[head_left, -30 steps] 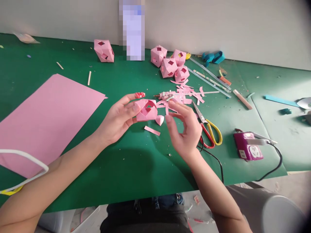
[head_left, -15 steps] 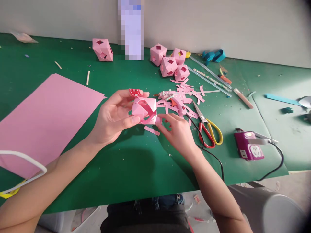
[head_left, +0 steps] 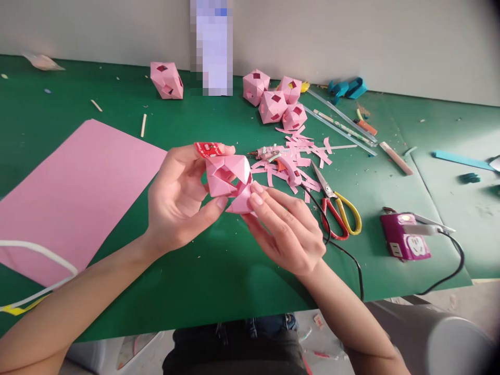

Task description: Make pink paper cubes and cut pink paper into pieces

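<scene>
Pink paper form (head_left: 236, 166) is held between thumb and fingers of my left hand (head_left: 175, 202). My right hand (head_left: 287, 226) has now brought a folded pink piece (head_left: 240, 202), pinched in its fingertips, lower and closer to me — I judge both are worked together; whether joined, I cannot tell.

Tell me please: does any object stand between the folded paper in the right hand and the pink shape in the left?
Nothing visible does: the folded paper, pinched by the right hand, is at the lower right side of the pink shape.
</scene>
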A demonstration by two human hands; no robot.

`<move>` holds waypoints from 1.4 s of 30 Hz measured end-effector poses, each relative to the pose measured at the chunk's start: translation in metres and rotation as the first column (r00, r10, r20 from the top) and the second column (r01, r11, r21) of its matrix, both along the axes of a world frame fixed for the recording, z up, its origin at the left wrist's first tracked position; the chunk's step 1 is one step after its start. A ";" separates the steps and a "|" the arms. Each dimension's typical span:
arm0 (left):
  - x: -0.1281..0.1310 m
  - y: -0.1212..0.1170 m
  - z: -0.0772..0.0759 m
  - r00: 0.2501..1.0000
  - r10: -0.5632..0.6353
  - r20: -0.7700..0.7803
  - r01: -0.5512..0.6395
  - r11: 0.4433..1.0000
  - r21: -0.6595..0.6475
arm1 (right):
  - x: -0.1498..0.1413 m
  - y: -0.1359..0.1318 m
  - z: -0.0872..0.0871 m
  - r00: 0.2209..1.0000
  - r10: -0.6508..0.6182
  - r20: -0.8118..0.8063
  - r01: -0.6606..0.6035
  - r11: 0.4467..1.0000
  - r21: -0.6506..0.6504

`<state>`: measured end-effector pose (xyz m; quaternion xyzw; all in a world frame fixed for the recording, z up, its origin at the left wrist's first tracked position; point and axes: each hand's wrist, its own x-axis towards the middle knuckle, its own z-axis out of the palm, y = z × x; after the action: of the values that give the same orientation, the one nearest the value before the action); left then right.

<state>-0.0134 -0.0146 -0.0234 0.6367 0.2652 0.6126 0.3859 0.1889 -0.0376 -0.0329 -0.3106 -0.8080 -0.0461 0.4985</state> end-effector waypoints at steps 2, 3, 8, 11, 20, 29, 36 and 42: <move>0.002 -0.003 0.002 1.000 -0.002 0.011 0.002 1.000 0.003 | 0.000 -0.003 -0.001 1.000 0.002 0.013 -0.001 0.999 -0.033; 0.002 -0.004 0.003 1.000 -0.006 0.009 0.006 1.000 -0.003 | 0.001 -0.004 -0.001 1.000 0.001 0.007 -0.001 0.998 -0.055; 0.001 -0.007 0.004 1.000 -0.021 -0.014 0.021 1.000 -0.023 | 0.005 -0.009 0.004 0.999 0.020 -0.042 -0.023 0.998 -0.064; 0.000 -0.007 0.004 1.000 -0.026 0.000 0.026 1.000 -0.010 | 0.005 -0.010 0.009 0.997 -0.064 0.035 0.060 0.994 0.096; -0.001 -0.005 0.006 0.999 0.005 -0.046 -0.002 0.998 0.068 | 0.000 -0.008 0.010 0.992 -0.125 0.029 0.118 0.979 0.166; -0.002 -0.009 0.012 0.999 -0.018 -0.032 0.017 0.999 -0.027 | 0.002 -0.007 0.013 0.995 -0.101 -0.008 0.101 0.986 0.134; -0.006 -0.006 0.009 0.997 -0.049 -0.058 0.047 0.998 -0.034 | 0.005 -0.008 0.014 0.998 -0.070 0.002 0.070 0.991 0.117; -0.005 -0.007 0.009 0.997 -0.027 -0.077 0.026 0.999 -0.021 | 0.004 -0.006 0.014 0.998 -0.065 -0.011 0.066 0.990 0.122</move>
<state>-0.0185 -0.0214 -0.0143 0.6593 0.2776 0.5798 0.3900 0.1934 -0.0436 -0.0188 -0.3061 -0.7914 -0.1107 0.5174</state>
